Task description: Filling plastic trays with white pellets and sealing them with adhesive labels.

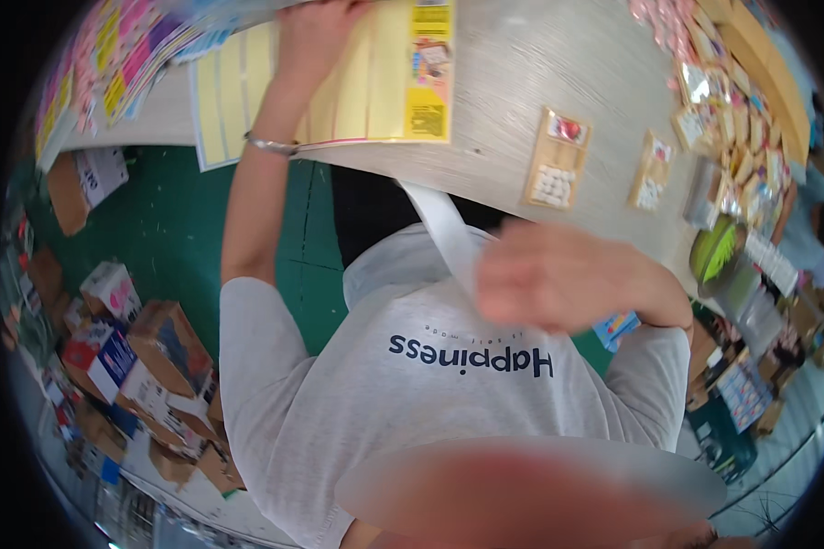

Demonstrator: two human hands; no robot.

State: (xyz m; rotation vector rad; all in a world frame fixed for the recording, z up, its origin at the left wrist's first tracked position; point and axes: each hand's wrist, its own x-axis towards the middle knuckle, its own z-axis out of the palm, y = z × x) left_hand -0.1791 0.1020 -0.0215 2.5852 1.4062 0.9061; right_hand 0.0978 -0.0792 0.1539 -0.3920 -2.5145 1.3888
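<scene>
My left hand (319, 41) lies over a wide printed sheet (389, 69) with pale yellow stripes, at the table's near edge. Its fingers run toward the upper rim of the view, so their grip is hard to see. My right hand (549, 274) is raised in front of my shirt and smeared by motion. A long white strip (438, 215) runs from the table edge into its closed fingers. To the right of the sheet lie two small flat packs, a larger one (557, 160) and a smaller one (651, 172), both with white pieces inside.
Many small packs (746, 128) are heaped at the right end of the table (499, 82), near a green brush-like thing (719, 249). Colourful printed sheets (142, 55) pile up at the far left. Cardboard boxes (169, 348) stand on the green floor (178, 229).
</scene>
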